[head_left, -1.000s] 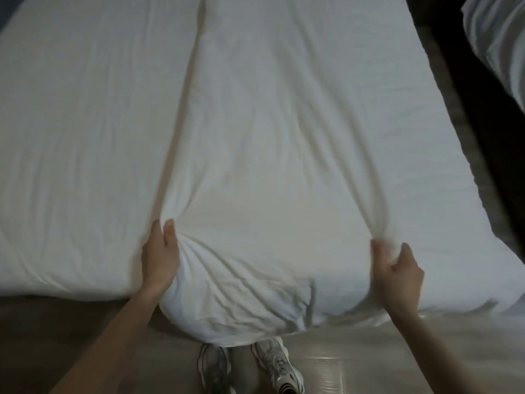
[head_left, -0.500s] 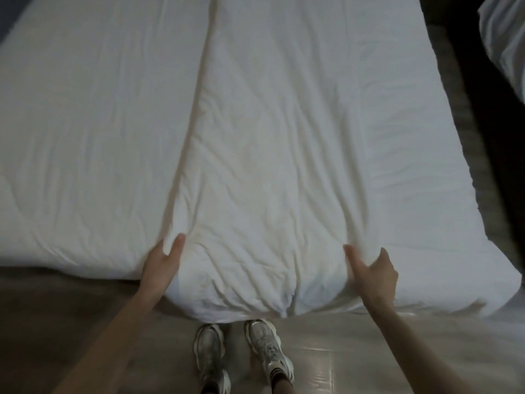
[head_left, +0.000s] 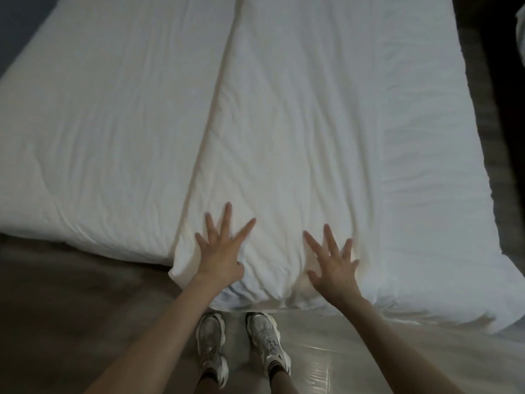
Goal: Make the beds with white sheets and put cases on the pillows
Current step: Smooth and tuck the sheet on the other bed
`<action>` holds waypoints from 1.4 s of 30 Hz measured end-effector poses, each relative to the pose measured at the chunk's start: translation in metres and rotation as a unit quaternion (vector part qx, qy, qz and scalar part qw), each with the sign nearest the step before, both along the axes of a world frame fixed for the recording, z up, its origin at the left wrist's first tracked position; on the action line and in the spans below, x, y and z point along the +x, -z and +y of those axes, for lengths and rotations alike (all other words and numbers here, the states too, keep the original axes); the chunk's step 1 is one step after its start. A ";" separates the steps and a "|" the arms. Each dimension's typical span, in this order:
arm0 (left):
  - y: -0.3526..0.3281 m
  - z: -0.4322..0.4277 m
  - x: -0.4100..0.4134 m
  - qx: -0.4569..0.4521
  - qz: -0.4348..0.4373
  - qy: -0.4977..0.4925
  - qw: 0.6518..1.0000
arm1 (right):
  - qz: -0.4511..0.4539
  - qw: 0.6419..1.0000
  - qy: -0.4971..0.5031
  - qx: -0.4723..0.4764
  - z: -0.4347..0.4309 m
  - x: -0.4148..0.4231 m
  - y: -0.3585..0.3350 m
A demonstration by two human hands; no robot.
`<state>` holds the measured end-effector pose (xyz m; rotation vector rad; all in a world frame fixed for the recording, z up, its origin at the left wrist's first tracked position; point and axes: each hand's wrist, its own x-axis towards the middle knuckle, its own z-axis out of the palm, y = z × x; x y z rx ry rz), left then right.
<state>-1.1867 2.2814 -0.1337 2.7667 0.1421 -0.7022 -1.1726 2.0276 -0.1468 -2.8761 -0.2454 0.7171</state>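
A white sheet [head_left: 99, 132] lies spread out at the left, and a thicker upper layer [head_left: 326, 123] overlaps its right side. The left grip [head_left: 220, 253] rests flat on that layer's near left corner, fingers straight and splayed, holding nothing. Just to the right, the right grip [head_left: 333, 270] lies flat on the same layer, fingers also spread and empty. Both forearms reach forward.

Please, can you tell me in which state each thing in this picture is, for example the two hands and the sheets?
top sheet, spread out, wrinkled at its near end, near edge hanging down.
lower sheet, spread flat, lightly creased.
left hand, open, fingers spread, flat on the top sheet.
right hand, open, fingers spread, on the top sheet.
shoes, worn, side by side.
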 end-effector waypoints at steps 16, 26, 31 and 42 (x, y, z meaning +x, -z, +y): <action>-0.054 0.002 -0.010 0.075 0.135 0.026 0.988 | 0.123 0.992 0.008 0.011 -0.041 0.015 -0.066; -0.147 -0.017 -0.042 0.028 0.011 0.015 0.999 | -0.016 0.997 -0.065 0.034 -0.028 -0.008 -0.176; -0.205 -0.020 -0.062 0.010 -0.073 0.043 0.996 | -0.078 0.995 -0.047 0.046 -0.025 -0.043 -0.223; -0.304 -0.038 -0.135 0.004 -0.179 0.147 0.973 | -0.154 0.985 0.041 0.060 -0.039 -0.155 -0.309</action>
